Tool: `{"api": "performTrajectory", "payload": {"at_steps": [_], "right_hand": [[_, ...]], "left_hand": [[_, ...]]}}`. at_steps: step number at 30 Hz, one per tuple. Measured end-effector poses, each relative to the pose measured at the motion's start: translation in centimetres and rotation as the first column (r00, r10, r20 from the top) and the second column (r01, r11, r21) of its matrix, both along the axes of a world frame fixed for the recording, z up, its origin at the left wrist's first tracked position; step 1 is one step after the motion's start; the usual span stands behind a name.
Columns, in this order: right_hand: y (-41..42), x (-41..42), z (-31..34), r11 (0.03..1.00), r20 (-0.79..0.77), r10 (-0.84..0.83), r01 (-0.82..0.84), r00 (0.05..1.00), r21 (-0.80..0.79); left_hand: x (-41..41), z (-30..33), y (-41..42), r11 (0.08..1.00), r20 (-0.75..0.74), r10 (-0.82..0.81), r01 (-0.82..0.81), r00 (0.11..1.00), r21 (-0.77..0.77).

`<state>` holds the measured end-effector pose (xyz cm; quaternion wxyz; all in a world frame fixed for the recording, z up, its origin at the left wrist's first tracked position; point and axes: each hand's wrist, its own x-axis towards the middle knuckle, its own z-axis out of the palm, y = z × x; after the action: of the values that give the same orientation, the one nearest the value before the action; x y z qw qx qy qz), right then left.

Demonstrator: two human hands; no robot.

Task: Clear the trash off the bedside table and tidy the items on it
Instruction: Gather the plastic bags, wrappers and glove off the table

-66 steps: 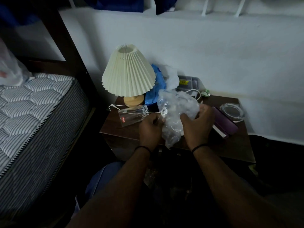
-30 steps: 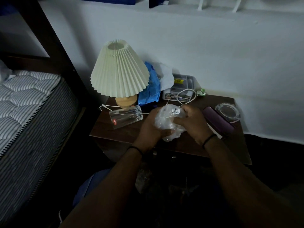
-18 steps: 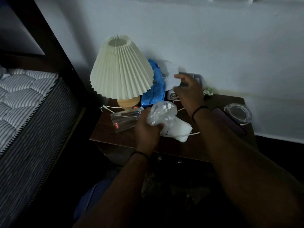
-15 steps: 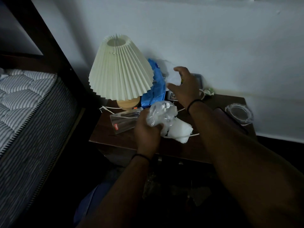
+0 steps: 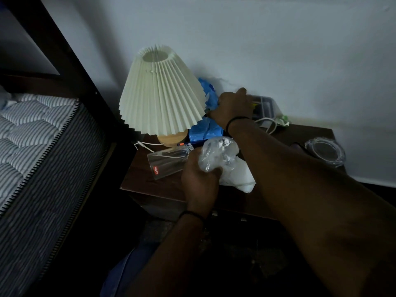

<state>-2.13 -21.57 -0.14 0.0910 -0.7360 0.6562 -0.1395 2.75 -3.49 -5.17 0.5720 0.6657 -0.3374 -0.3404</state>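
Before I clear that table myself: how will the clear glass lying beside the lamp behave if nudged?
The clear glass lies on its side, so it would probably roll. It sits close to the bedside table front edge, so a push could drop it. Being glass, it likely breaks.

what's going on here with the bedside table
A person is clearing trash off a cluttered bedside table. Their left hand grips a crumpled clear plastic bag over the tabletop, while the right hand reaches to the back by the wall, next to a blue packet behind the lamp; what its fingers hold is hidden. A glass lies on its side, and a clear round lid sits at the right edge.
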Motion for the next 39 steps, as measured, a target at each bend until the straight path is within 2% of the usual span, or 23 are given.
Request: {"api": "performTrajectory", "payload": {"at_steps": [2,7,14,28,39], "right_hand": [[-0.1,0.2,-0.2,1.0,0.027,-0.003,0.003,1.0,-0.01],[0.4,-0.2,0.4,1.0,0.219,-0.007,0.009,0.976,-0.009],[1.2,-1.4,2.7,0.999,0.281,-0.034,0.04,0.959,-0.016],[2.8,-2.7,6.5,0.996,0.228,-0.071,0.08,0.971,-0.03],[3.4,-3.7,8.9,0.985,0.082,-0.027,0.041,0.996,-0.165]], "left_hand": [[0.0,-0.1,-0.1,1.0,-0.001,-0.002,0.002,1.0,-0.006],[-0.1,0.0,-0.1,1.0,-0.015,0.01,-0.01,1.0,-0.015],[-0.2,0.0,-0.1,1.0,-0.051,-0.003,0.001,0.999,-0.031],[-0.3,0.7,0.1,0.998,-0.129,-0.035,0.028,0.991,-0.057],[-0.2,0.6,0.1,0.999,-0.189,-0.043,0.036,0.981,-0.041]]}}
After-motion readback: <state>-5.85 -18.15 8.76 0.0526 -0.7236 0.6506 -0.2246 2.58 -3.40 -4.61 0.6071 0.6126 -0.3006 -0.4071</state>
